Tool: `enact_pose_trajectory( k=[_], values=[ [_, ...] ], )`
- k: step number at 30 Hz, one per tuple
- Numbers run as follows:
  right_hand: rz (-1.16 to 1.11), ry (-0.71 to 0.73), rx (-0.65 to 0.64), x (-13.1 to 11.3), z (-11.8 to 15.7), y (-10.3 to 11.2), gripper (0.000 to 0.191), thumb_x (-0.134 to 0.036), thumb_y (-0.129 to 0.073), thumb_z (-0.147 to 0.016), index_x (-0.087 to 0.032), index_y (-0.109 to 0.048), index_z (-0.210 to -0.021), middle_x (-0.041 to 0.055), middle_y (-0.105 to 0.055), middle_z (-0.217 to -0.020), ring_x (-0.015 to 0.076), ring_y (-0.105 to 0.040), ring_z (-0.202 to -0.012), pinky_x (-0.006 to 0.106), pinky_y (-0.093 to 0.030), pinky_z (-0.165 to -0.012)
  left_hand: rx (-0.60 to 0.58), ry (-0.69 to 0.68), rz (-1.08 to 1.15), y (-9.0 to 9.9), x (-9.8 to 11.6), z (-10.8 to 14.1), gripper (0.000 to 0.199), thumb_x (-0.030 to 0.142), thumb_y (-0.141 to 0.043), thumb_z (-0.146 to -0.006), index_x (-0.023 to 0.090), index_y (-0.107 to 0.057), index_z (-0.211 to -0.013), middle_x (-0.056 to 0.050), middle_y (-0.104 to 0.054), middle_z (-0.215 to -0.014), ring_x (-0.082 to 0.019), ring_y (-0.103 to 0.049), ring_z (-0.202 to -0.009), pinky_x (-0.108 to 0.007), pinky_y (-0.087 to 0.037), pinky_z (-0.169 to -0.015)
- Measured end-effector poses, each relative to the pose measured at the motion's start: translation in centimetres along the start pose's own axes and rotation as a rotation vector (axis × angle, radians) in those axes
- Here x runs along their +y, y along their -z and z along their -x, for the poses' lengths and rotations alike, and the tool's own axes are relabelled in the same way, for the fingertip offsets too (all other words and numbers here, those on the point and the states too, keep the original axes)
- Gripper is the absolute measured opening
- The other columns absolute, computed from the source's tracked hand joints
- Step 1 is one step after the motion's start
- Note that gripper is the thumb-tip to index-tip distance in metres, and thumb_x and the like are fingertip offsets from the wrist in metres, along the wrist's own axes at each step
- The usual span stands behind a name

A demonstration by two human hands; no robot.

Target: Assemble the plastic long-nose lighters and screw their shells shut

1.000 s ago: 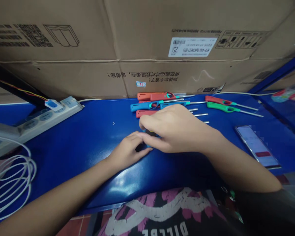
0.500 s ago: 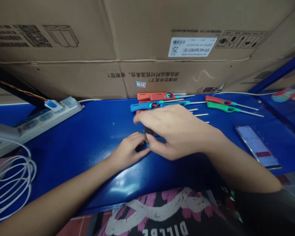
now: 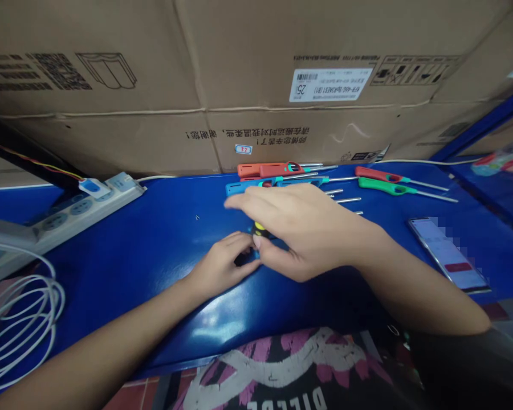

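Observation:
My right hand (image 3: pixel 299 230) is closed, palm down, around a stubby black-and-yellow handle (image 3: pixel 259 229) that looks like a screwdriver's; its tip is hidden. Just below and left of it, my left hand (image 3: pixel 226 257) pinches a blue piece (image 3: pixel 257 254), mostly covered by the fingers, possibly a lighter's handle. The two hands nearly meet over the blue tabletop (image 3: pixel 171 228). Behind them lie several long-necked lighters, among them an orange-red lighter (image 3: pixel 277 170) and a blue lighter (image 3: pixel 235 189), partly hidden by my right hand.
To the right lie a red lighter (image 3: pixel 376 173), a green lighter (image 3: pixel 380 185) and a phone (image 3: pixel 448 256). At left stand a white power strip (image 3: pixel 98 205) and a coiled white cable (image 3: pixel 51 307). A large cardboard box (image 3: pixel 145 136) closes off the back.
The handle in my right hand has turned, showing yellow where it looked black before. My right fingers have shifted slightly left; my left hand stays in place.

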State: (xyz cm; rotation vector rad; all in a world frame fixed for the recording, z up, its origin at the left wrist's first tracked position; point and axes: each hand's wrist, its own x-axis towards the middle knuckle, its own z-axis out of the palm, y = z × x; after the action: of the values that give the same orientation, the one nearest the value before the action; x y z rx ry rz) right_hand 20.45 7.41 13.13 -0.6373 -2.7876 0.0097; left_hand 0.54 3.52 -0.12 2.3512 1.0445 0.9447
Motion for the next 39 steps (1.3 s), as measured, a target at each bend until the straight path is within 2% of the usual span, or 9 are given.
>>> enact_pose_trajectory(
  k=[4,8,11,17,22,28,32,36,39],
  values=[
    [0.031,-0.012,-0.028,-0.1,0.0,0.2,0.036,-0.037,-0.041,-0.098,-0.015,-0.070,-0.099,0.0087,-0.073,-0.086,0.0210,-0.062,-0.070,0.032,-0.030,-0.059,-0.010,0.011,0.025,0.1,0.1,-0.1,0.015,0.031,-0.061,-0.097,0.018,-0.063,-0.090,-0.006,-0.070,-0.087,-0.020,-0.067,-0.082,-0.032,-0.055,-0.072],
    [-0.025,-0.016,-0.017,-0.1,0.0,0.3,0.038,-0.032,-0.045,-0.095,-0.012,-0.062,-0.123,0.0131,-0.071,-0.110,0.0219,-0.064,-0.082,0.031,-0.031,-0.059,-0.012,0.001,0.011,0.1,0.1,-0.1,0.014,0.030,-0.060,-0.097,0.017,-0.065,-0.093,-0.006,-0.070,-0.087,-0.021,-0.067,-0.083,-0.032,-0.055,-0.071],
    [0.020,-0.044,-0.043,0.1,0.1,0.3,0.037,-0.040,-0.043,-0.100,-0.013,-0.066,-0.108,0.0099,-0.072,-0.092,0.0220,-0.062,-0.075,0.032,-0.029,-0.058,-0.020,0.011,0.010,0.1,0.1,0.0,0.014,0.030,-0.062,-0.096,0.017,-0.066,-0.096,-0.007,-0.071,-0.092,-0.021,-0.068,-0.086,-0.033,-0.056,-0.074],
    [0.015,-0.039,-0.035,0.2,0.2,0.4,0.039,-0.041,-0.042,-0.100,-0.012,-0.067,-0.108,0.0114,-0.073,-0.093,0.0230,-0.064,-0.076,0.032,-0.033,-0.061,-0.038,0.015,0.023,0.0,-0.1,0.1,0.015,0.032,-0.061,-0.097,0.017,-0.065,-0.097,-0.007,-0.071,-0.093,-0.021,-0.068,-0.087,-0.033,-0.056,-0.076],
    [-0.045,-0.034,-0.025,0.2,0.2,0.3,0.047,-0.034,-0.043,-0.098,-0.008,-0.055,-0.134,0.0153,-0.072,-0.114,0.0254,-0.067,-0.089,0.033,-0.041,-0.066,-0.026,-0.001,0.032,0.0,-0.2,0.2,0.015,0.032,-0.061,-0.097,0.018,-0.065,-0.095,-0.006,-0.070,-0.089,-0.020,-0.067,-0.084,-0.033,-0.055,-0.073],
    [-0.129,-0.012,-0.049,0.3,0.4,0.5,0.044,-0.028,-0.046,-0.094,-0.010,-0.056,-0.133,0.0144,-0.070,-0.116,0.0236,-0.065,-0.091,0.032,-0.041,-0.069,-0.003,-0.017,0.000,0.1,-0.1,0.0,0.017,0.033,-0.061,-0.097,0.019,-0.062,-0.088,-0.003,-0.065,-0.078,-0.018,-0.063,-0.075,-0.031,-0.053,-0.069],
    [-0.154,-0.002,-0.097,0.2,0.5,0.8,0.026,-0.032,-0.050,-0.094,-0.017,-0.068,-0.103,0.0051,-0.071,-0.086,0.0192,-0.059,-0.073,0.031,-0.033,-0.062,-0.015,-0.001,0.035,0.1,0.0,-0.1,0.009,0.027,-0.061,-0.096,0.019,-0.063,-0.094,-0.004,-0.070,-0.087,-0.020,-0.067,-0.083,-0.031,-0.054,-0.071],
    [-0.225,0.035,-0.102,0.1,0.5,1.0,0.038,-0.025,-0.055,-0.086,-0.018,-0.061,-0.123,0.0062,-0.070,-0.108,0.0180,-0.058,-0.081,0.029,-0.030,-0.061,-0.014,-0.007,-0.002,0.2,0.0,0.0,0.014,0.030,-0.059,-0.097,0.018,-0.063,-0.090,-0.006,-0.070,-0.085,-0.021,-0.067,-0.080,-0.032,-0.054,-0.067],
    [-0.182,-0.022,-0.121,0.3,0.6,1.1,0.024,-0.034,-0.052,-0.093,-0.018,-0.065,-0.106,0.0046,-0.070,-0.091,0.0161,-0.053,-0.070,0.029,-0.027,-0.060,-0.007,-0.025,0.006,0.2,0.1,0.0,0.012,0.029,-0.059,-0.097,0.018,-0.062,-0.092,-0.005,-0.070,-0.086,-0.020,-0.067,-0.081,-0.031,-0.054,-0.068]
  ],
)
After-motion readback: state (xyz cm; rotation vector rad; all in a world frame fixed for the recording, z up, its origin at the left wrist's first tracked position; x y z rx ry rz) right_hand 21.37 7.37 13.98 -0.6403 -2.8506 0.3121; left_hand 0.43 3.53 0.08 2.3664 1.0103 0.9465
